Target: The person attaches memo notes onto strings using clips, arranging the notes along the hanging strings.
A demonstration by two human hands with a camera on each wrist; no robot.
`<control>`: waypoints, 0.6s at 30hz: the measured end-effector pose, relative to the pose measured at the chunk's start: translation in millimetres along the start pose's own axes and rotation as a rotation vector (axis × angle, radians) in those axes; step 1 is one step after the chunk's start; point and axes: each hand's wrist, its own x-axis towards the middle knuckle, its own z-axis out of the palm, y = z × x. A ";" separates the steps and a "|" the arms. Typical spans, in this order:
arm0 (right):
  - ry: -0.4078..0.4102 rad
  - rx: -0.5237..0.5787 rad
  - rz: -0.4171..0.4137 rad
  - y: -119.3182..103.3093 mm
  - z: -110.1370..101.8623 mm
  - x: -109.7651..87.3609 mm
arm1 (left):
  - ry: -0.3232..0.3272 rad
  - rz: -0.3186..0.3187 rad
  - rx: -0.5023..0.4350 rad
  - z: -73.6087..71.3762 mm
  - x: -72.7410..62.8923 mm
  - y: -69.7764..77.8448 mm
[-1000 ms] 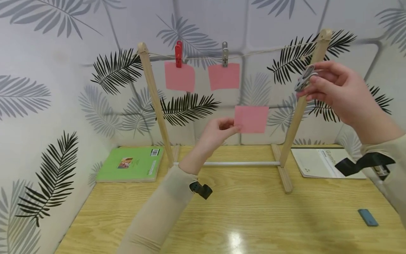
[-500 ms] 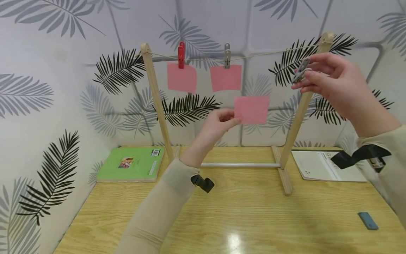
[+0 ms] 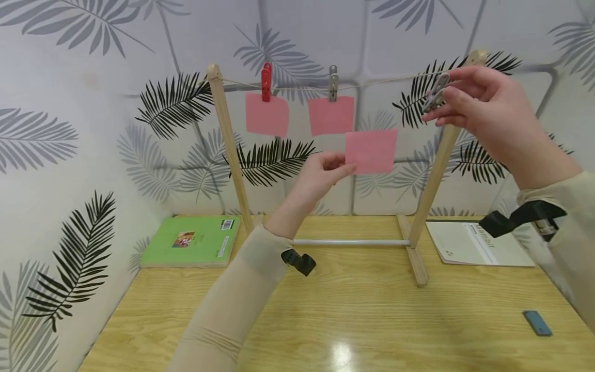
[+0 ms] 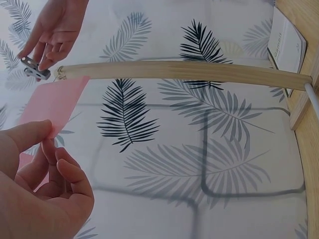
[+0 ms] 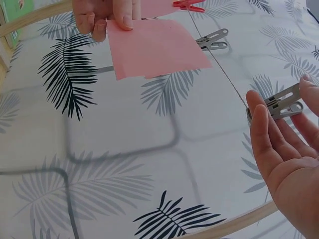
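My left hand [image 3: 321, 178] pinches a pink paper square [image 3: 371, 151] by its lower left corner, just below the string [image 3: 372, 82]. At the right, my right hand [image 3: 488, 103] holds a grey clothespin [image 3: 436, 93] between thumb and fingers, close to the string's right end. In the right wrist view this clothespin [image 5: 285, 102] lies by the string. Two more pink paper squares hang from the string: one [image 3: 267, 116] under a red clothespin [image 3: 266, 82], the other [image 3: 331, 116] under a grey clothespin [image 3: 333, 83].
The string spans a wooden frame with a left post [image 3: 231, 150], a right post [image 3: 432, 181] and a white crossbar [image 3: 348, 242]. A green book [image 3: 190, 242] lies left, a pale notebook [image 3: 479, 244] right. A small blue object [image 3: 537, 323] lies near the table's right edge.
My left hand has raised the pink paper square toward the string. My right hand has moved up and a little left with the grey clothespin.
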 end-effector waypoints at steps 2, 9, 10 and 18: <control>0.015 -0.056 0.007 -1.9 1.7 1.8 | -0.003 -0.011 0.003 0.2 0.7 0.8; 0.069 -0.207 0.042 -11.4 7.8 9.6 | 0.011 -0.020 0.001 -0.8 8.9 5.5; 0.070 -0.178 0.043 -12.4 8.5 10.9 | 0.014 -0.012 0.000 -1.3 10.5 6.3; 0.092 -0.035 0.054 -15.7 10.9 17.1 | 0.014 0.025 -0.013 -3.6 19.6 8.8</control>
